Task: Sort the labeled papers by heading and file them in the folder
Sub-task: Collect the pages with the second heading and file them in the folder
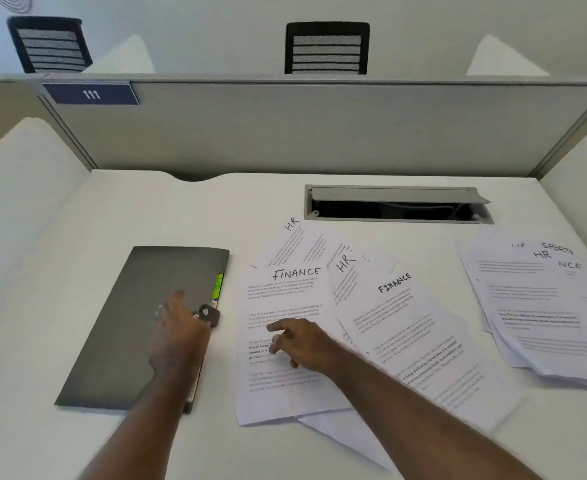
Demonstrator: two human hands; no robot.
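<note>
A dark grey folder point(136, 317) lies shut on the white desk, left of centre, with green tabs at its right edge. My left hand point(177, 337) rests flat on its cover near the clasp point(209, 314). Right of it a sheet headed FINANCE point(285, 299) tops a fanned spread; my right hand point(302, 344) hovers over or touches it with loosely curled fingers, index extended. Beside it lie a second FINANCE sheet point(413, 327) and two HR sheets point(295, 237) point(345, 268). A separate stack point(541, 299) with HR, SPORTS and other headings lies at the right.
An open cable tray point(399, 206) is set into the desk point(77, 220) behind the papers. A grey partition point(319, 126) closes the back and sides. Two black chairs point(326, 48) stand beyond it.
</note>
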